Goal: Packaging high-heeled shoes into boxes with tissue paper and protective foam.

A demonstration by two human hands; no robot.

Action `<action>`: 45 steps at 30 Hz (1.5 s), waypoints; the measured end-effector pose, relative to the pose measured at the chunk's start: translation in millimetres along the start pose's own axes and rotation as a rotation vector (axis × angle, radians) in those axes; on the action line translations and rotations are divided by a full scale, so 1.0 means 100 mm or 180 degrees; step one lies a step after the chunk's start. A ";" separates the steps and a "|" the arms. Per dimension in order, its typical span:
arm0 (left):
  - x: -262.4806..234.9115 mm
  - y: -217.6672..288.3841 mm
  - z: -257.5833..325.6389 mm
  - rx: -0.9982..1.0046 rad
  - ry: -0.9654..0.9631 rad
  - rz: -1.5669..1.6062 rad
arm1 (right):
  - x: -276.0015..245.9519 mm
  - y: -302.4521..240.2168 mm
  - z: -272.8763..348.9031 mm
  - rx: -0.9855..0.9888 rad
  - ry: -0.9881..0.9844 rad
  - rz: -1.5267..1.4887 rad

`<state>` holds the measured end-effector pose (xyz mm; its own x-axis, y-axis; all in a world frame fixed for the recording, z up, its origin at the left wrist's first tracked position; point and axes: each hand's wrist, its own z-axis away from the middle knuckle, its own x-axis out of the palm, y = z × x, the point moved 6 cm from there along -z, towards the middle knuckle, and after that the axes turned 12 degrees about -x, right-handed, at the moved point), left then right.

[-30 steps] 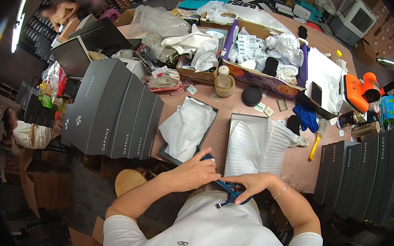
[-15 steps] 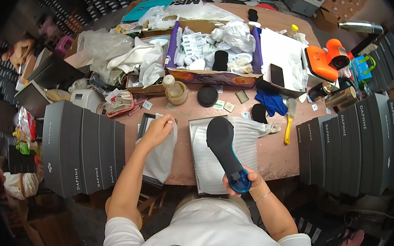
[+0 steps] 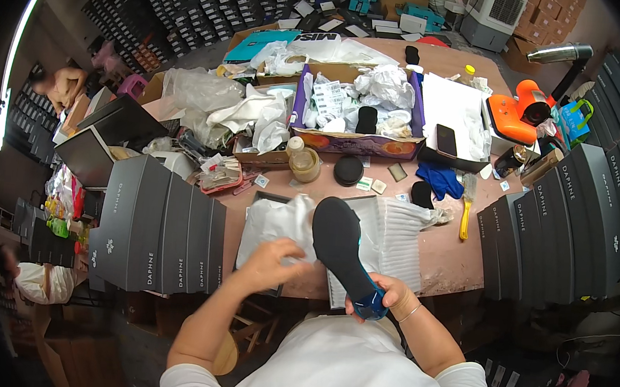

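Shows crumpled, thin white paper (image 3: 266,226) and ribbed white wrapping (image 3: 402,238) along the near edge of the desk (image 3: 455,264). Holds above that edge, right grip (image 3: 390,293) clasped round its glossy blue narrow end, a round-toed, matte-black shoe (image 3: 339,237), with left grip (image 3: 272,264) loosely curled around nothing. Counts one shoe, one yellow-handled brush (image 3: 466,214), one phone (image 3: 446,140).
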<state>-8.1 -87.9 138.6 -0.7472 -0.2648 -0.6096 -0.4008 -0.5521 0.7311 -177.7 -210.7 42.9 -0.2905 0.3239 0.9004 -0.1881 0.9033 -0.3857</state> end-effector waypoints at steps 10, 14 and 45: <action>1.24 -0.03 -0.04 -0.0545 0.0150 0.4290 | -0.25 0.25 0.20 0.0541 0.0507 0.1321; 1.19 0.09 -0.16 -0.0641 0.0258 0.4349 | -0.33 -0.64 0.56 -0.0159 0.1725 0.3735; 1.62 0.01 -0.25 -0.1297 0.0513 0.4620 | -2.19 -1.86 -1.27 0.0004 0.0504 0.8386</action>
<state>-116.3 -151.1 32.5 -0.2789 -0.8217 0.4970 0.7995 0.0880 0.5942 40.5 -414.0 -56.7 0.1905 0.1581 -0.9689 0.1976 -0.9729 -0.1199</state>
